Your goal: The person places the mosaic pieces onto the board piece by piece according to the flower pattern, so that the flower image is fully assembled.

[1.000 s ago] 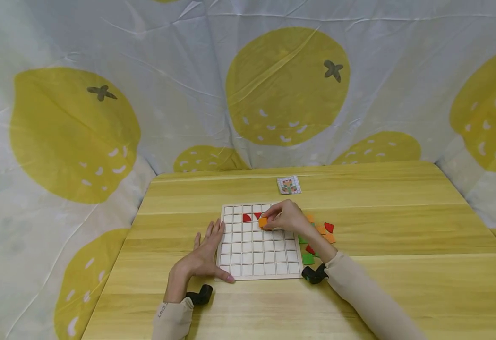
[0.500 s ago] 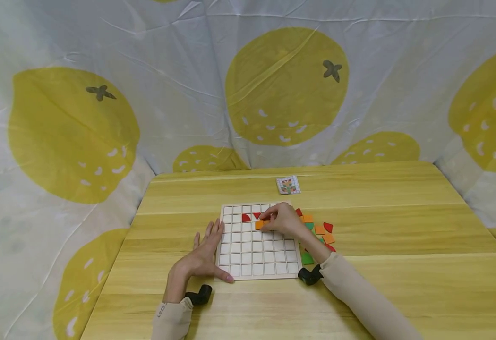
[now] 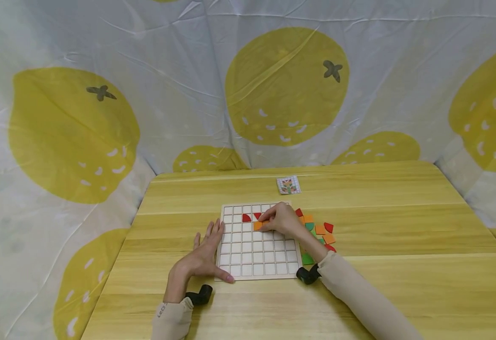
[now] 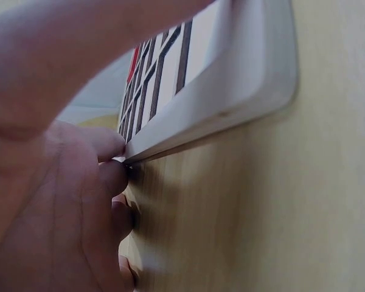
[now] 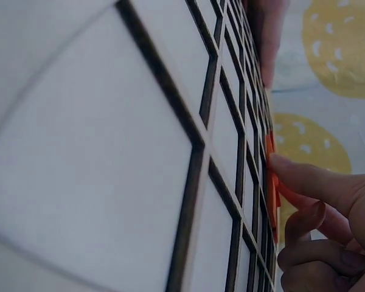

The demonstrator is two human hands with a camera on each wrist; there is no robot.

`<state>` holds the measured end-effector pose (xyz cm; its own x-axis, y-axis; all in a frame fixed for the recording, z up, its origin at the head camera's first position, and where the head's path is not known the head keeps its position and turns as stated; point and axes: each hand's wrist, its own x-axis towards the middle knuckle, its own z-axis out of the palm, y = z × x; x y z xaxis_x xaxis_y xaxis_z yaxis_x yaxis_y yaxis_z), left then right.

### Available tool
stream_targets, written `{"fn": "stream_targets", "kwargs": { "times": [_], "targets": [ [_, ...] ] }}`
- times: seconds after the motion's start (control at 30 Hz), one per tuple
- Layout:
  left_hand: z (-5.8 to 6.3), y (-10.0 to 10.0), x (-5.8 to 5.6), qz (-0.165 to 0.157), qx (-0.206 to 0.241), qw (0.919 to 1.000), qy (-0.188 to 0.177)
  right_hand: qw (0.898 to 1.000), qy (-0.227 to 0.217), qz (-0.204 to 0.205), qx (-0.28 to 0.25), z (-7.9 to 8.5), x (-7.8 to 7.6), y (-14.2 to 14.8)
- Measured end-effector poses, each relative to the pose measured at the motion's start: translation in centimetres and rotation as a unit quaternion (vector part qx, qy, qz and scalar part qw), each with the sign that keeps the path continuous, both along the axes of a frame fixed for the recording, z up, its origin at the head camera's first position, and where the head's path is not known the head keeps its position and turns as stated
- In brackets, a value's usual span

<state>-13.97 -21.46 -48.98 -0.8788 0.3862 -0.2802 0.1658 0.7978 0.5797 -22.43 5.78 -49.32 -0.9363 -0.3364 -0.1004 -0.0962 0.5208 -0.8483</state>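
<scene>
From my end: the right hand (image 3: pixel 283 221) has thumb and forefinger pinching a flat orange square tile (image 3: pixel 258 226), other fingers curled in. The tile is at the middle column, third row from the far side, of the pale wooden grid board with white cells (image 3: pixel 246 259). Can't tell if it's fully down in its cell or riding on a divider. The left hand (image 3: pixel 205 255) is spread along the board's left edge, fingers against the side, thumb over the near corner, bracing it.

Main risk, I'd say: a tilted tile catching a divider, then flipping or sliding out when the pinch lets go. Second: fingertips are close to the red triangular tile (image 3: pixel 257 215) just beyond, so a sideways nudge could shift it; the red quarter-round tile (image 3: pixel 246 217) looks safer. More orange shows between the fingers, maybe another tile, easily dragged along.

If the left hand lifts, a hard press could skid the board over the smooth wooden worktop (image 3: pixel 401 226). The black wrist camera (image 3: pixel 307 275) sits by the near right corner; a low wrist might bump the board or the loose coloured tiles (image 3: pixel 320 230).
</scene>
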Motion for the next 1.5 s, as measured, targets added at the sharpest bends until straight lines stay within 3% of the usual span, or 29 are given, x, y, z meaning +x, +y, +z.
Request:
{"fn": "stream_targets", "kwargs": {
  "times": [0.27,0.5,0.77,1.1,1.5],
  "targets": [
    [0.0,-0.1,0.0,-0.001,-0.005,1.0000,-0.004,1.000,-0.002,-0.007,0.017,0.0,0.1,-0.5],
    [0.2,0.1,0.0,-0.001,0.001,1.0000,-0.005,1.000,-0.006,-0.002,-0.009,0.3,0.2,0.2],
    [0.3,0.2,0.0,0.000,0.005,1.0000,-0.003,1.000,-0.013,-0.001,-0.027,1.3,0.1,4.7],
    [0.0,0.2,0.0,-0.001,0.003,1.0000,-0.005,0.999,-0.005,-0.034,-0.033,0.4,-0.4,11.2],
    [0.2,0.0,0.2,-0.004,0.005,1.0000,0.000,0.999,-0.023,-0.033,0.031,-0.3,-0.4,12.7]
  ]
}}
